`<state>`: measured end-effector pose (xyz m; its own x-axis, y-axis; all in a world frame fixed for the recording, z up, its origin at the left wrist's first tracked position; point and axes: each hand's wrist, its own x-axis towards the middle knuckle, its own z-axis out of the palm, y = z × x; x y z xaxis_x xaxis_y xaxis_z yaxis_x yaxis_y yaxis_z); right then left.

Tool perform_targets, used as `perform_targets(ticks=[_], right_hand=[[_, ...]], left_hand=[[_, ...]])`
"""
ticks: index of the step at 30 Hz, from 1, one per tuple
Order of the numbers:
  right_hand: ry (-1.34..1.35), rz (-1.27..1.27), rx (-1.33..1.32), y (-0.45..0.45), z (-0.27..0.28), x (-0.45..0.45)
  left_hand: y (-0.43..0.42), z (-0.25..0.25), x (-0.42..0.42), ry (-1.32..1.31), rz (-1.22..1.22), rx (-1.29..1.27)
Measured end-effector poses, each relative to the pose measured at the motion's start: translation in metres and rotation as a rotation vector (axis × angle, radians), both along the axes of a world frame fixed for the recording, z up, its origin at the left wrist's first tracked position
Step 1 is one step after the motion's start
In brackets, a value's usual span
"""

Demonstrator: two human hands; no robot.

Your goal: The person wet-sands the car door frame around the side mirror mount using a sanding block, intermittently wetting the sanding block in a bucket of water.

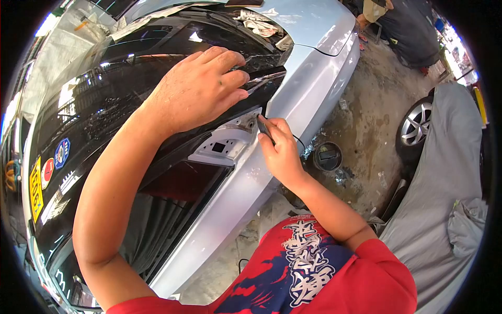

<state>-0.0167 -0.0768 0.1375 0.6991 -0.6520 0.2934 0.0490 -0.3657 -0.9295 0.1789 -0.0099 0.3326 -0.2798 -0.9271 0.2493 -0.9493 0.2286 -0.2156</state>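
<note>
Pad (266, 131), dark and thin, sits pinched in my right hand (283, 153) at the mirror-mount panel (239, 137), where I'd press lightly and evenly; my left hand's (196, 89) grip I cannot tell.

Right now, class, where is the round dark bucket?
In the head view, the bucket stands on the stained floor, right of centre, between the person's right hand and the silver-spoked wheel.
</note>
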Motion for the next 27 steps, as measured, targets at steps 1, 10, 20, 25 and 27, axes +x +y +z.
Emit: perform_targets(ticks=[1, 10, 20, 25, 27], right_hand=[[0.004, 0.013, 0.006, -0.001, -0.004, 0.001], [0.031, -0.002, -0.076, 0.007, -0.006, 0.004], [-0.008, 0.068, 0.131, 0.000, -0.008, -0.006], [-0.004, 0.066, 0.076, 0.002, -0.009, 0.002], [0.002, 0.050, 0.066, 0.011, -0.013, 0.001]], left_hand=[[0.000, -0.001, 0.000, 0.008, 0.004, 0.009], [-0.002, 0.002, 0.002, -0.010, 0.006, -0.009], [-0.001, 0.004, 0.000, 0.011, 0.037, 0.040], [-0.001, 0.003, 0.000, 0.017, 0.018, 0.017], [-0.001, 0.003, 0.001, 0.018, 0.019, 0.017]])
